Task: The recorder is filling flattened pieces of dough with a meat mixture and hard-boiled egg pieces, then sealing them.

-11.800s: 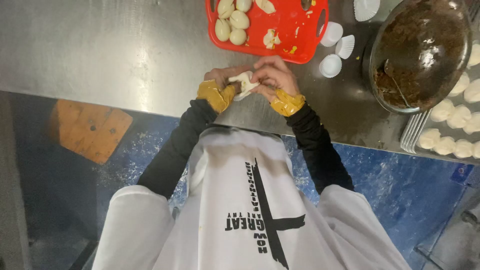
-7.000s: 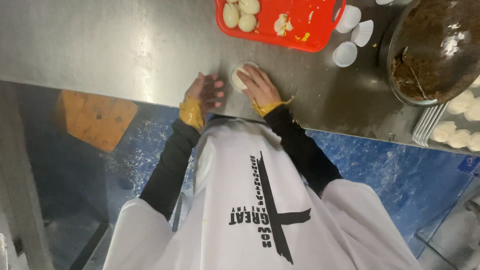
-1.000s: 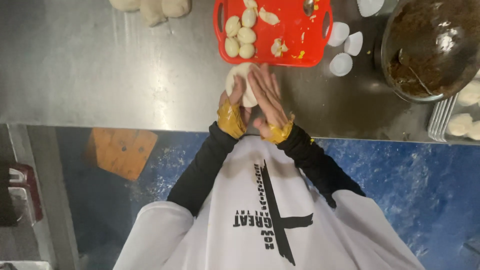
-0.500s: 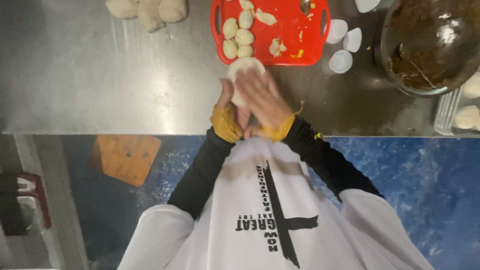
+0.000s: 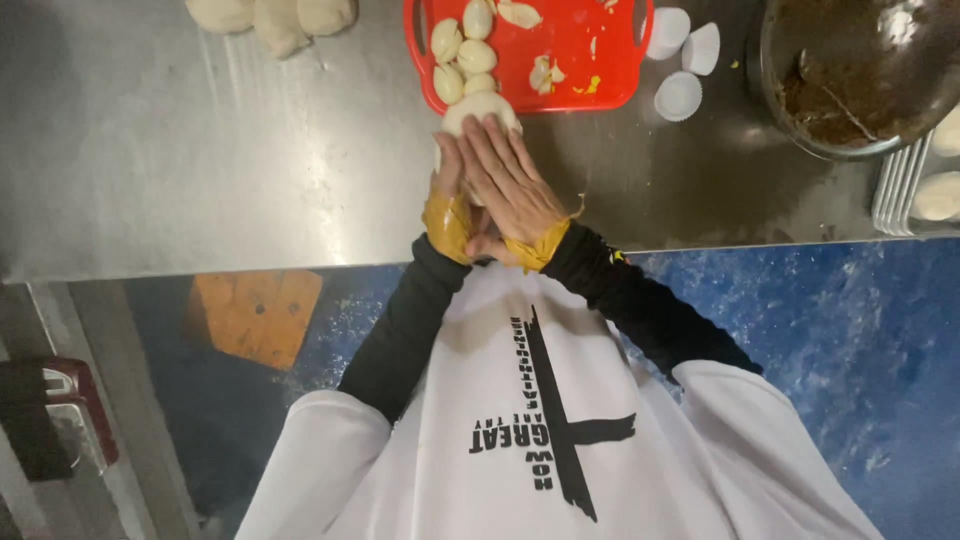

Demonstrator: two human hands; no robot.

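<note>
At the far left top of the steel counter [image 5: 200, 150] lie pale lumps of dough [image 5: 270, 17], well apart from the hands; below the counter's edge an orange block [image 5: 255, 315] stands on the blue speckled floor [image 5: 850, 340].

Near the middle the left hand [image 5: 450, 190] lies palm up with its fingers stretched forward and close together, mostly hidden under the other hand; the right hand [image 5: 508, 185] lies flat across it, palm down, fingers [image 5: 490, 145] straight and only slightly spread, pointing up toward the tray; both wrists show yellow cuffs over black sleeves. Between the two palms is pressed a round piece of dough [image 5: 480, 105], whose pale upper edge sticks out past the fingertips, just beside the near rim of the tray; how much of it the palms cover cannot be told.

The red tray [image 5: 580, 60] has handles at both ends; in its left part lie several pale oval dough pieces [image 5: 462, 55], with a few torn scraps and yellow smears further right. Just right of the tray sit three white paper cups [image 5: 678, 95]; further right a large dark bowl [image 5: 850, 75] holds brown filling; at the right edge a wire rack [image 5: 900, 185] carries pale round pieces [image 5: 940, 195].
</note>
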